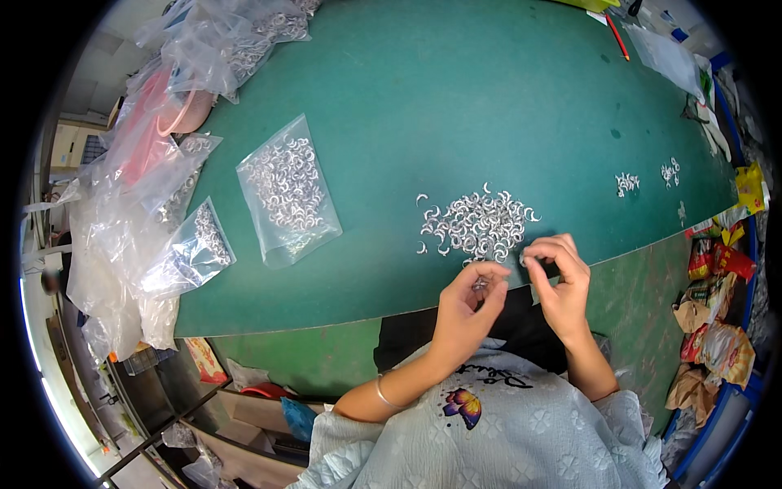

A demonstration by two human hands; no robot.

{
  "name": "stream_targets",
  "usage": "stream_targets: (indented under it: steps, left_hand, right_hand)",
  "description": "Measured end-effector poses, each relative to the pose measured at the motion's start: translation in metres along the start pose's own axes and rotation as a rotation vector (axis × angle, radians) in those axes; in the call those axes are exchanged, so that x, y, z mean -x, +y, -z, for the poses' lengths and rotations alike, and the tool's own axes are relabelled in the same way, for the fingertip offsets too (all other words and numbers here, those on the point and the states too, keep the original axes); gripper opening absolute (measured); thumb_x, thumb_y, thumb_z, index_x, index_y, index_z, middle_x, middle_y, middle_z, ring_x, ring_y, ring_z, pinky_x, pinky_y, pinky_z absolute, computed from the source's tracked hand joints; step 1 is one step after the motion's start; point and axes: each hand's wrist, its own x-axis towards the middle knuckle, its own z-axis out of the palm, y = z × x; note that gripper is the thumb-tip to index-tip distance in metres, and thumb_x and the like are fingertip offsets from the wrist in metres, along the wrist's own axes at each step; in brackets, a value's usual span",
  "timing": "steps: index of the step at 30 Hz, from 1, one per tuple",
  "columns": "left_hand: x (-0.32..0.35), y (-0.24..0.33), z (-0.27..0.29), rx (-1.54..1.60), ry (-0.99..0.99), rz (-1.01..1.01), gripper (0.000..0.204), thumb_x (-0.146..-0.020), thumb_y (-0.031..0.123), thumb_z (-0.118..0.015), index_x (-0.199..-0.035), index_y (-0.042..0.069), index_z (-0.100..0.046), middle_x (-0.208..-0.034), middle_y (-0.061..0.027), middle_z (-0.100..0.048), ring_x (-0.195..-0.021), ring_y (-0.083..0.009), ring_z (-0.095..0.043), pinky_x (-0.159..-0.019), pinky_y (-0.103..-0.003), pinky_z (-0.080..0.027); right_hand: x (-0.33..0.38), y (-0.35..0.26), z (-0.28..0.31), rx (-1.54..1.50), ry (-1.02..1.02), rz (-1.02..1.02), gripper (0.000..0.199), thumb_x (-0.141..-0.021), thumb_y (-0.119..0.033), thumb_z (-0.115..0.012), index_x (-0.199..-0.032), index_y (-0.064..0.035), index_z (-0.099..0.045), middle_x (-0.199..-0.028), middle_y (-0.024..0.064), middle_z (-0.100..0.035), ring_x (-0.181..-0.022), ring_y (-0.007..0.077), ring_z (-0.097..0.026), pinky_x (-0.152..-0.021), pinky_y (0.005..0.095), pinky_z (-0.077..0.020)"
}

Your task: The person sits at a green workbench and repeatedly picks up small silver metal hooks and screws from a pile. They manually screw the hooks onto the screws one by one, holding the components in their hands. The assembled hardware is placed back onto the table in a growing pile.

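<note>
A heap of small silver crescent-shaped metal pieces [481, 224] lies on the green table, just beyond my hands. My left hand [466, 314] is curled at the near side of the heap, with a few silver pieces [481, 284] showing inside its fingers. To its right, my right hand [564, 281] pinches a small silver piece [523, 259] between thumb and fingertips; its exact shape is too small to tell. The fingertips of both hands are close together but apart. A clear plastic bag [293, 183] full of similar crescents lies flat to the left of the heap.
Two small clusters of silver pieces [626, 184] [669, 172] sit at the right. Clear bags [114, 244] and a pink basket [191, 112] crowd the left edge. A red pen [617, 37] lies at the far right. Food packets [721, 354] fill a blue rack beyond the table's right edge.
</note>
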Motion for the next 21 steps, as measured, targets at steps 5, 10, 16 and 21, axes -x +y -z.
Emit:
stream_targets:
  steps: [5,10,16,21]
  left_hand:
    - [0.000,-0.001,0.002,-0.300,-0.058,-0.170,0.017,-0.081,-0.007,-0.055,-0.097,-0.002,-0.054,-0.088,-0.0020,-0.048,-0.071,-0.0054,-0.042,-0.065,-0.019,-0.037]
    - [0.000,-0.006,0.004,-0.220,-0.044,-0.194,0.012,-0.082,-0.003,-0.055,-0.094,-0.002,-0.054,-0.089,-0.0026,-0.048,-0.072,-0.0061,-0.043,-0.066,-0.019,-0.037]
    - [-0.002,0.002,0.004,0.139,-0.044,0.113,0.007,-0.085,0.004,-0.055,-0.091,0.000,-0.055,-0.088,-0.0036,-0.052,-0.070,-0.0064,-0.045,-0.061,-0.020,-0.037]
    - [-0.004,-0.007,0.013,0.372,-0.095,0.268,0.010,-0.085,0.005,-0.054,-0.093,0.000,-0.055,-0.082,-0.0049,-0.055,-0.066,-0.0079,-0.045,-0.058,-0.021,-0.037]
  right_hand:
    - [0.009,-0.009,0.001,-0.534,-0.135,-0.336,0.015,-0.075,0.007,-0.061,-0.089,0.0012,-0.060,-0.081,0.0025,-0.057,-0.073,0.0075,-0.049,-0.065,0.0207,-0.0393]
    - [0.011,-0.013,0.005,-0.708,-0.212,-0.512,0.013,-0.079,0.005,-0.058,-0.092,0.0028,-0.058,-0.083,0.0021,-0.057,-0.074,0.0054,-0.049,-0.067,0.0193,-0.0405]
    - [0.008,-0.010,0.007,-0.373,-0.152,-0.348,0.015,-0.076,0.005,-0.060,-0.091,0.0006,-0.059,-0.081,0.0052,-0.059,-0.074,0.0118,-0.052,-0.068,0.0238,-0.0422]
    - [-0.010,-0.001,-0.004,0.255,-0.060,0.104,0.022,-0.068,0.001,-0.064,-0.089,-0.0039,-0.061,-0.088,0.0073,-0.057,-0.082,0.0254,-0.051,-0.071,0.0327,-0.0390]
